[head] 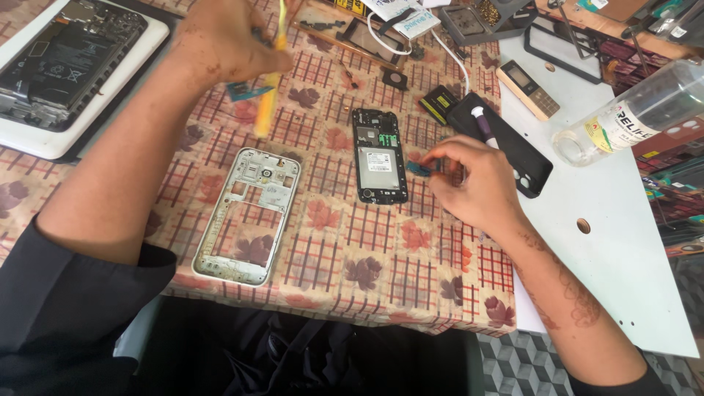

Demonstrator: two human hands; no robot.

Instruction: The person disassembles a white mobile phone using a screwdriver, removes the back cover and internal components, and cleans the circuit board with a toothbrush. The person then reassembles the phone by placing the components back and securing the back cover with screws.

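On the desk [352, 257], a silver plastic phone frame [248, 215] lies left of the opened black phone body [380, 155]. Just right of that phone, the right hand [473, 180] pinches a small dark part [419, 168] in its fingers. Farther back and left of it, the left hand [224, 40] grips a yellow-handled tool [268, 95].

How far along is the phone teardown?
Done: the silver mid-frame lies apart from the opened phone. In hand: the right hand pinches a small blue part beside it; the left hand holds a yellow tool. Left: the phone's board remains seated.
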